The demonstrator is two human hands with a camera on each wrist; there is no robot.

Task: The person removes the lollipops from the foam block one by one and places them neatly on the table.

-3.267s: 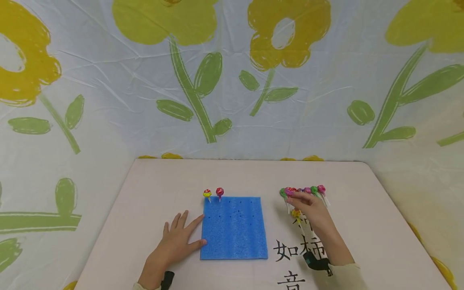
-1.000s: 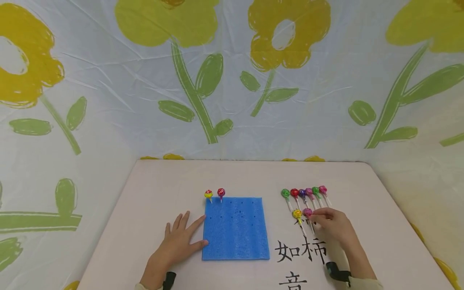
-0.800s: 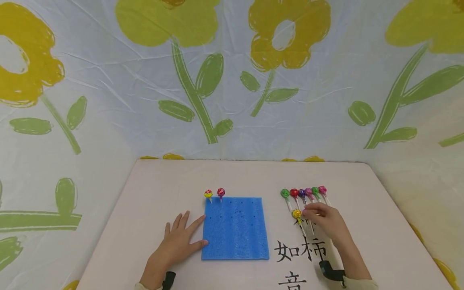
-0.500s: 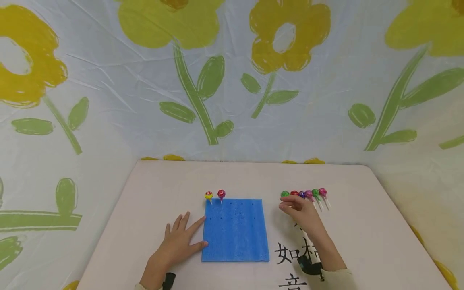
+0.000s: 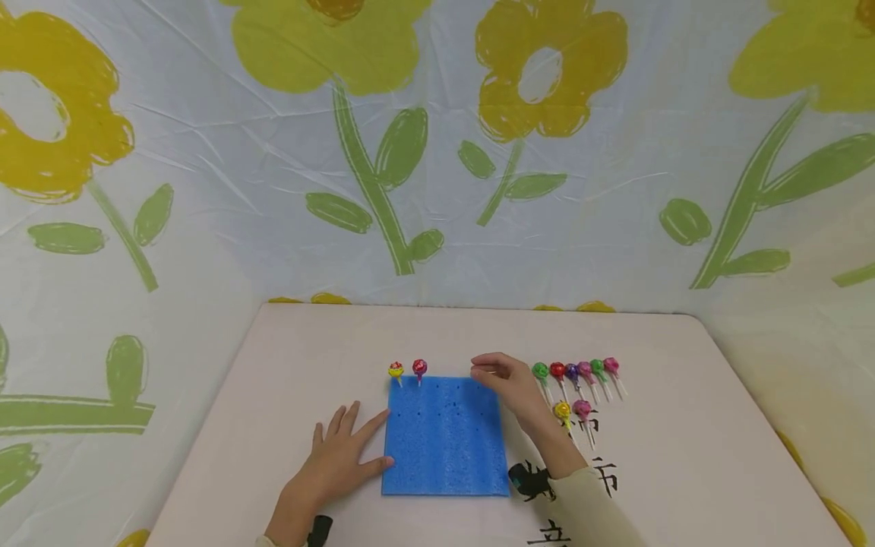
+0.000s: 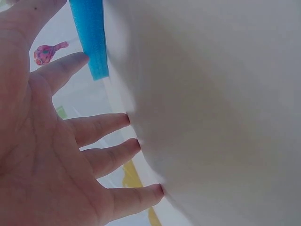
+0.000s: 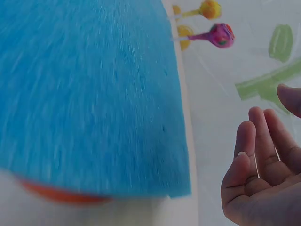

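Observation:
A blue foam board [image 5: 444, 448] with small holes lies on the table. Two lollipops stand in its back edge: a yellow one [image 5: 396, 371] at the corner and a magenta one [image 5: 420, 368] beside it. My left hand [image 5: 335, 460] lies spread at the board's left side, index fingertip and thumb at its edge; in the left wrist view its straight fingertips rest on the table. My right hand [image 5: 511, 389] hovers by the board's back right corner, fingers loosely bent. The right wrist view shows nothing in these fingers [image 7: 263, 146].
Right of the board lies a row of several lollipops, a green one [image 5: 541, 371] at its left end. Nearer lie a yellow lollipop [image 5: 562, 410] and a pink lollipop [image 5: 582, 410]. Black characters [image 5: 604, 477] mark the tabletop. A flowered cloth [image 5: 437, 175] hangs around the table.
My right hand laid the pink lollipop beside the yellow one, let go, and moved left to the board's back right corner. The left hand has kept its place.

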